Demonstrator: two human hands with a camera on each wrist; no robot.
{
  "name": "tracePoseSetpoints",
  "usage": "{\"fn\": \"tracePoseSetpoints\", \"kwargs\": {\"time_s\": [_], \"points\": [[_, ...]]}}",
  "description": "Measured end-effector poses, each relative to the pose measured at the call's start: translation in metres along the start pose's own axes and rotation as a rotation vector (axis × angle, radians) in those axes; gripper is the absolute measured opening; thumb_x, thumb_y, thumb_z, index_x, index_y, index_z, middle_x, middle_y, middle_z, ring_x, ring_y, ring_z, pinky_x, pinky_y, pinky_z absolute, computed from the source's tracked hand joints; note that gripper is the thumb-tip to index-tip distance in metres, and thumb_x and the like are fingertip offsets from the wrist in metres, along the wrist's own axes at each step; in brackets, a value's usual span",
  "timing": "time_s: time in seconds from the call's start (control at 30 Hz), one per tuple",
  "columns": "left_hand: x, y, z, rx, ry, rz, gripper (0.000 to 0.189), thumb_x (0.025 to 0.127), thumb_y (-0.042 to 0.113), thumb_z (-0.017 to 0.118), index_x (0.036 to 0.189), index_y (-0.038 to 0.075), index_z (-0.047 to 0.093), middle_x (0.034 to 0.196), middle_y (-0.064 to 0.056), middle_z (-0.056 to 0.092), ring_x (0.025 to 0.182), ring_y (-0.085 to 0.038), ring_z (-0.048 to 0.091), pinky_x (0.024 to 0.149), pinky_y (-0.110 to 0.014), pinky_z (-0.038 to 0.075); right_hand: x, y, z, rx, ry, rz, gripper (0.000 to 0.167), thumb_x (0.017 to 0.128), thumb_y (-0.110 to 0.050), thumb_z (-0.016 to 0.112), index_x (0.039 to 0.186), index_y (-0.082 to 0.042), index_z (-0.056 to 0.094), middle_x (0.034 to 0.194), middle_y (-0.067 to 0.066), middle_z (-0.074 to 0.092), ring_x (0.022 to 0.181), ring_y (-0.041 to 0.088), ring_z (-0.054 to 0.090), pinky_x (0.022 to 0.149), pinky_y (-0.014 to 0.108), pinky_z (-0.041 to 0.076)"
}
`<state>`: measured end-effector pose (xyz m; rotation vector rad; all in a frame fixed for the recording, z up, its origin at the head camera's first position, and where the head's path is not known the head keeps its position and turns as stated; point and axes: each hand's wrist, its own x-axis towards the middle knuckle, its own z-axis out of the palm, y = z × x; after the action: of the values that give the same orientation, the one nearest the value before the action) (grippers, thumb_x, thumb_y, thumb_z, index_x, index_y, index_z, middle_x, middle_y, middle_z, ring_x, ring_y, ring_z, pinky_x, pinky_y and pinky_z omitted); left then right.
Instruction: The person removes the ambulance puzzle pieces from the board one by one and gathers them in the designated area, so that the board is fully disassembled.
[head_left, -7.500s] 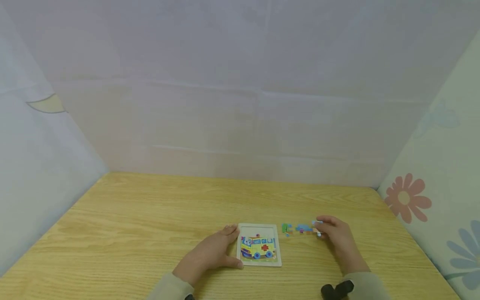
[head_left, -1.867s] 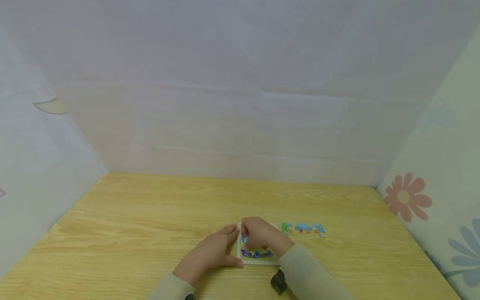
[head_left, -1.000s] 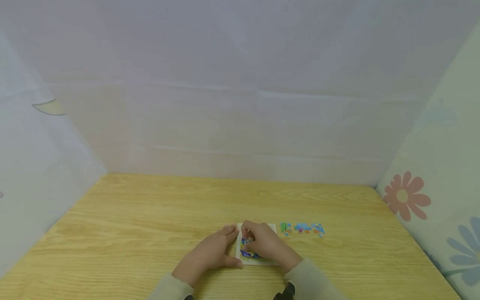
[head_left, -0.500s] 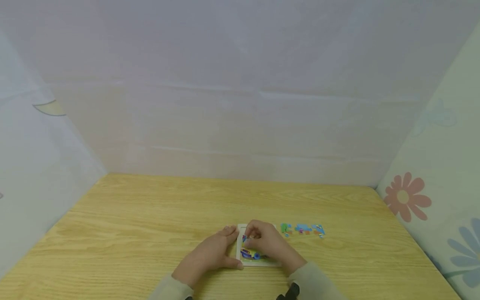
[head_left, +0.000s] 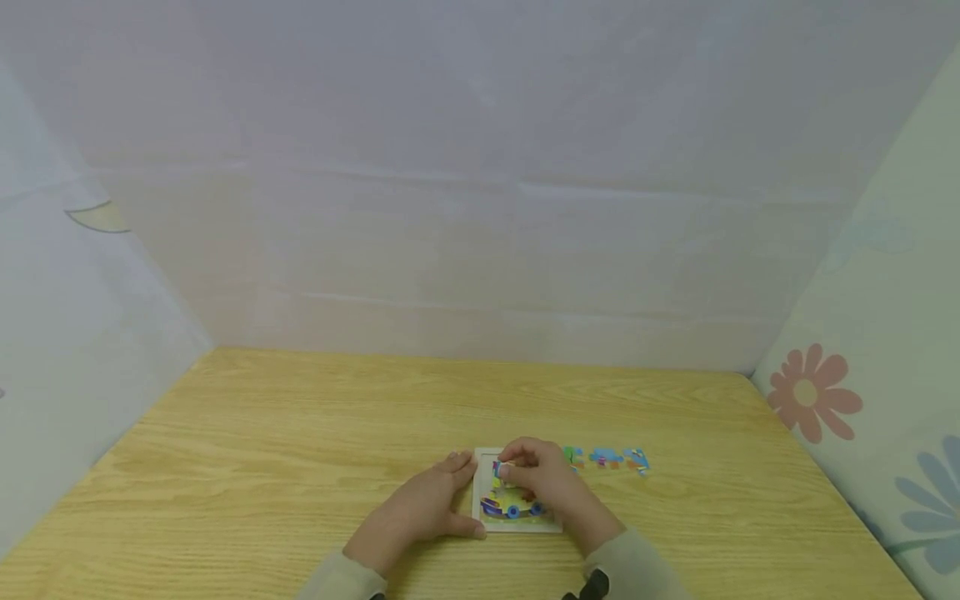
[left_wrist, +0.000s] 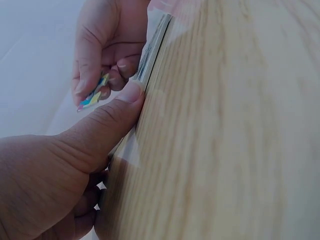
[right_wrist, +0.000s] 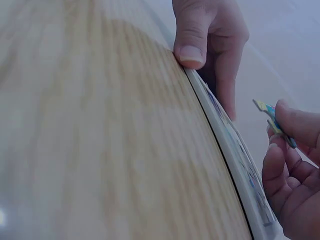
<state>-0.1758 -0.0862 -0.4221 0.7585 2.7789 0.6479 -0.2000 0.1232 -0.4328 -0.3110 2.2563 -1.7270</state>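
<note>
My left hand (head_left: 427, 502) holds the left side of a square puzzle tray (head_left: 555, 517), its thumb at the near left corner and its fingers along the left edge. The tray shows a yellow ambulance picture with blue wheels, partly covered by my right hand (head_left: 551, 477). Between thumb and fingertips, that hand pinches a small jigsaw piece (right_wrist: 274, 120) coloured yellow and blue. In both wrist views the piece is raised above the tray, tilted and apart from it. Thumb and fingers hide part of its print.
To the right of the tray lie loose jigsaw pieces: a green one (head_left: 570, 457) partly behind my right hand, a blue one (head_left: 606, 456) and another blue one (head_left: 637, 460). The wooden table (head_left: 300, 442) meets pale cloth walls (head_left: 480, 250) behind and at both sides.
My right hand has moved from the loose pieces to the tray, and now holds a jigsaw piece above it. Over the last second it has shifted slightly right. My left hand has stayed put.
</note>
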Motion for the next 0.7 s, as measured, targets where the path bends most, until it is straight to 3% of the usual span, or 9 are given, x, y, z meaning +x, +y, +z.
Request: {"fn": "tracePoseSetpoints", "kwargs": {"time_s": [0.23, 0.4, 0.7], "points": [[-0.001, 0.001, 0.000, -0.010, -0.010, -0.010, 0.094, 0.068, 0.055, 0.073, 0.138, 0.001, 0.041, 0.147, -0.016, 0.033, 0.135, -0.035, 0.030, 0.109, -0.048, 0.030, -0.007, -0.004, -0.014, 0.005, 0.022, 0.001, 0.021, 0.084, -0.016, 0.067, 0.099, -0.001, 0.063, 0.067, -0.001, 0.049, 0.054, 0.011, 0.042, 0.047, 0.018, 0.039], [-0.001, 0.001, 0.000, -0.015, -0.011, -0.015, 0.094, 0.068, 0.054, 0.073, 0.138, 0.001, 0.040, 0.147, -0.015, 0.033, 0.135, -0.035, 0.030, 0.109, -0.048, 0.029, -0.012, -0.003, -0.024, -0.028, 0.047, -0.001, 0.021, 0.085, -0.015, 0.067, 0.099, 0.000, 0.063, 0.068, -0.001, 0.053, 0.056, 0.011, 0.046, 0.050, 0.019, 0.043], [-0.002, 0.001, 0.000, -0.006, -0.017, -0.015, 0.094, 0.068, 0.056, 0.072, 0.139, 0.001, 0.040, 0.148, -0.014, 0.032, 0.136, -0.034, 0.030, 0.110, -0.047, 0.028, -0.022, 0.001, -0.040, 0.032, 0.070, 0.034, 0.024, 0.084, -0.010, 0.066, 0.102, 0.005, 0.060, 0.074, 0.001, 0.057, 0.060, 0.011, 0.049, 0.053, 0.020, 0.047]]}}
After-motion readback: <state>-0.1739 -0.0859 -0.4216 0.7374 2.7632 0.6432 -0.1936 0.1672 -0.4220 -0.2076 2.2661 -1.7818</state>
